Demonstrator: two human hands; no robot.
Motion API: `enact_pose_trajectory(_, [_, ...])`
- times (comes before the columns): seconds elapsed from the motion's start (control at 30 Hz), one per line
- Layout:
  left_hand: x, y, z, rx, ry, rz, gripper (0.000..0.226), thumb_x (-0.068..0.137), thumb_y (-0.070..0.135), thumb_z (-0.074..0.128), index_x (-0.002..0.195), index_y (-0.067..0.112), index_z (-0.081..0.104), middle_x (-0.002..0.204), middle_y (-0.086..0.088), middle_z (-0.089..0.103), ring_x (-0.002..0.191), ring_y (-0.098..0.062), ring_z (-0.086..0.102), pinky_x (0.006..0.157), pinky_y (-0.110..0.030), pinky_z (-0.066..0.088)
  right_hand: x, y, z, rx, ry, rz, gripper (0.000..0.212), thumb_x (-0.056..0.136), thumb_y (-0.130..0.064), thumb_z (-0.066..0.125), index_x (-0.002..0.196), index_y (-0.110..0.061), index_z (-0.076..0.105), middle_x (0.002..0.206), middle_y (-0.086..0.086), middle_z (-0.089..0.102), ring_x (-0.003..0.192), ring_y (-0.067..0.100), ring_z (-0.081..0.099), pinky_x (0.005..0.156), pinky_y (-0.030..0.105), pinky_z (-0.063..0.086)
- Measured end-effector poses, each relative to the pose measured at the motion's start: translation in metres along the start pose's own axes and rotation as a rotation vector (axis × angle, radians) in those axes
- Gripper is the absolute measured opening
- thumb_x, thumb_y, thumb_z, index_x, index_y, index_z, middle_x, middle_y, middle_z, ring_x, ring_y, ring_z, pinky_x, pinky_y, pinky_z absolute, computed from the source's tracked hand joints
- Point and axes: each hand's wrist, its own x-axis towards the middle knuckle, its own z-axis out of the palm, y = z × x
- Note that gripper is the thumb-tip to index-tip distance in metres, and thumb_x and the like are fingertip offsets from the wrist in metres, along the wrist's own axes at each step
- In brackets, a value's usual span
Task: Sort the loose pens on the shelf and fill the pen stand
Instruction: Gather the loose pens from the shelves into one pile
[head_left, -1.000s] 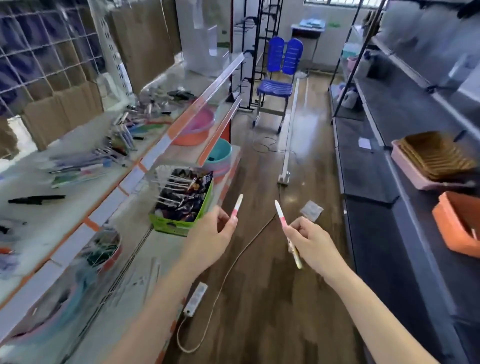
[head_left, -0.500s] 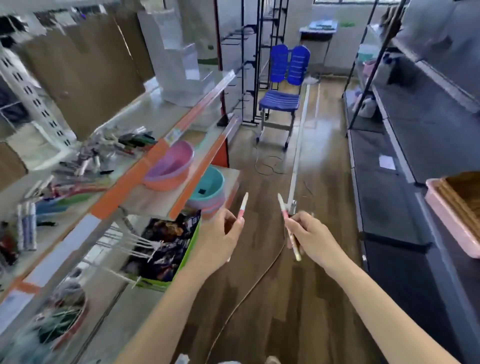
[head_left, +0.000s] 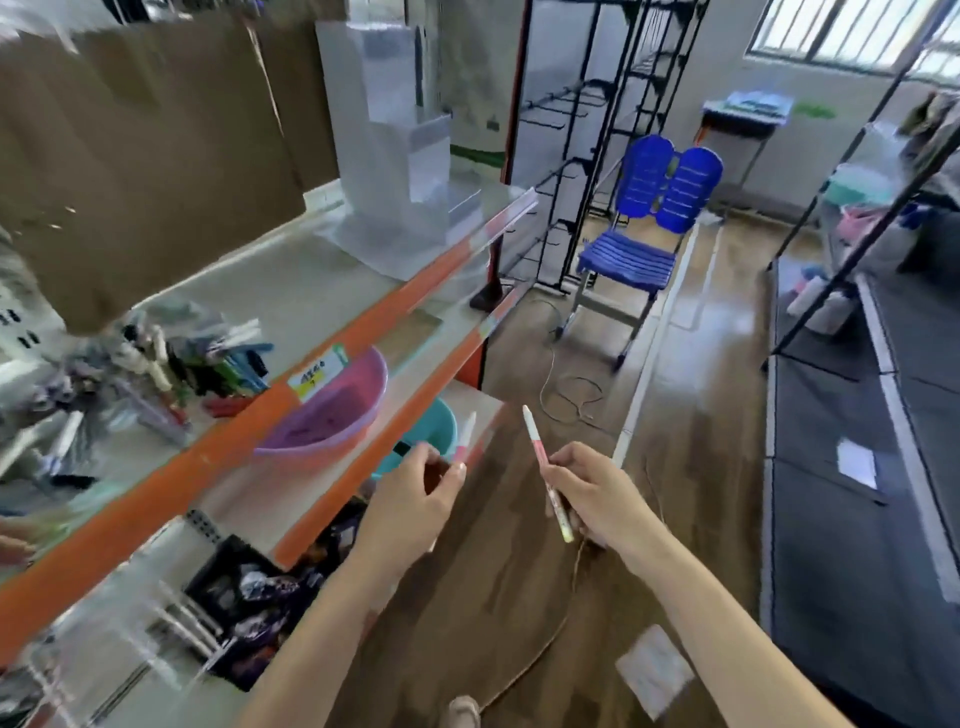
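Observation:
My left hand (head_left: 413, 501) pinches a white-and-pink pen (head_left: 466, 435) that points up, in the aisle beside the shelf. A second, longer white-and-pink pen (head_left: 540, 456) slants through my right hand (head_left: 592, 493), which grips it near the middle. Several loose pens (head_left: 171, 366) lie in a blurred heap on the upper shelf (head_left: 291, 283) at the left. A clear acrylic pen stand (head_left: 395, 156) with stepped tiers sits further along that shelf, well beyond both hands.
A pink basin (head_left: 337, 410) and a teal basin (head_left: 441, 426) sit on lower shelves. A box of packets (head_left: 270, 587) is below. A blue chair (head_left: 644, 228) stands up the aisle. Cables (head_left: 566, 400) trail on the wooden floor; dark shelving (head_left: 852, 467) lines the right.
The view has swung up and along the shelf, bringing the acrylic stand closer. Both hands keep their pens and hold much the same pose.

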Motion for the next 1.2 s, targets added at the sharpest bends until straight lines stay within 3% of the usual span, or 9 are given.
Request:
enact_pose_trajectory(0.13, [0.075,0.021,0.013,0.013,-0.006,0.001,0.017,0.094,0.033,0.051,0.083,0.02,0.048,0.072,0.01,0.053,0.064,-0.003,0.049,0.054,-0.009,0.036,0.075,-0.016,-0.021,0.067,0.0,-0.005,0.011,0.094,-0.026,0.054,0.084,-0.022,0.055,0.078,0.01,0.067,0.039,0.002,0.048,0.044,0.019,0.036])
enact_pose_trajectory(0.3, [0.141,0.017,0.031,-0.044,0.03,-0.069,0.02,0.091,0.03,0.057,0.074,0.024,0.048,0.069,0.009,0.054,0.064,0.001,0.051,0.06,-0.01,0.037,0.154,-0.012,-0.02,0.037,-0.123,0.043,0.01,0.093,-0.026,0.056,0.087,-0.018,0.056,0.075,0.005,0.065,0.042,0.001,0.049,0.042,0.015,0.035])
enact_pose_trajectory(0.47, [0.203,0.005,0.029,-0.018,0.183,-0.202,0.023,0.09,0.032,0.058,0.074,0.019,0.048,0.064,0.009,0.054,0.062,-0.01,0.051,0.056,-0.019,0.033,0.257,-0.031,-0.021,-0.068,-0.279,-0.084,0.009,0.093,-0.021,0.056,0.085,-0.018,0.056,0.073,0.001,0.065,0.051,0.005,0.052,0.051,0.019,0.04])
enact_pose_trajectory(0.57, [0.233,0.008,0.016,-0.026,0.306,-0.262,0.023,0.09,0.033,0.058,0.073,0.02,0.049,0.061,0.008,0.056,0.057,-0.005,0.05,0.061,-0.024,0.034,0.312,-0.062,-0.012,-0.062,-0.43,-0.167,0.005,0.091,-0.018,0.057,0.089,-0.014,0.055,0.073,0.003,0.064,0.051,0.009,0.05,0.053,0.024,0.04])
enact_pose_trajectory(0.67, [0.249,0.01,0.001,-0.029,0.468,-0.334,0.024,0.089,0.033,0.06,0.07,0.023,0.05,0.056,0.009,0.055,0.052,0.001,0.049,0.058,-0.019,0.035,0.349,-0.096,0.012,-0.099,-0.555,-0.304,0.012,0.089,-0.013,0.058,0.082,-0.02,0.052,0.062,-0.005,0.06,0.043,0.001,0.049,0.047,0.018,0.039])
enact_pose_trajectory(0.87, [0.233,-0.006,-0.035,0.016,0.653,-0.526,0.015,0.091,0.03,0.057,0.078,0.024,0.051,0.063,0.007,0.057,0.055,0.001,0.053,0.052,-0.013,0.037,0.36,-0.147,0.092,-0.113,-0.794,-0.521,0.017,0.085,-0.014,0.063,0.076,-0.02,0.05,0.056,-0.004,0.059,0.04,0.004,0.047,0.05,0.022,0.039])
enact_pose_trajectory(1.0, [0.216,-0.033,-0.077,0.018,0.797,-0.596,0.011,0.09,0.03,0.058,0.094,0.02,0.055,0.073,-0.005,0.064,0.064,-0.019,0.059,0.059,-0.028,0.043,0.353,-0.179,0.151,-0.132,-0.906,-0.603,0.015,0.086,-0.021,0.063,0.079,-0.022,0.051,0.056,-0.004,0.058,0.047,0.009,0.051,0.058,0.032,0.044])
enact_pose_trajectory(1.13, [0.209,-0.065,-0.12,0.249,0.97,-0.617,0.009,0.091,0.026,0.057,0.096,0.019,0.054,0.062,0.008,0.055,0.049,-0.004,0.047,0.046,-0.018,0.034,0.347,-0.211,0.207,-0.199,-0.915,-0.767,0.008,0.089,-0.014,0.06,0.086,-0.013,0.052,0.054,-0.002,0.054,0.038,0.0,0.047,0.044,0.012,0.035])
enact_pose_trajectory(1.2, [0.206,-0.081,-0.135,0.367,1.036,-0.657,0.014,0.091,0.029,0.057,0.097,0.016,0.056,0.067,0.013,0.054,0.056,-0.007,0.052,0.049,-0.018,0.033,0.343,-0.224,0.231,-0.23,-0.909,-0.823,0.007,0.09,-0.014,0.059,0.093,-0.009,0.054,0.056,-0.006,0.051,0.044,-0.001,0.045,0.046,0.01,0.035])
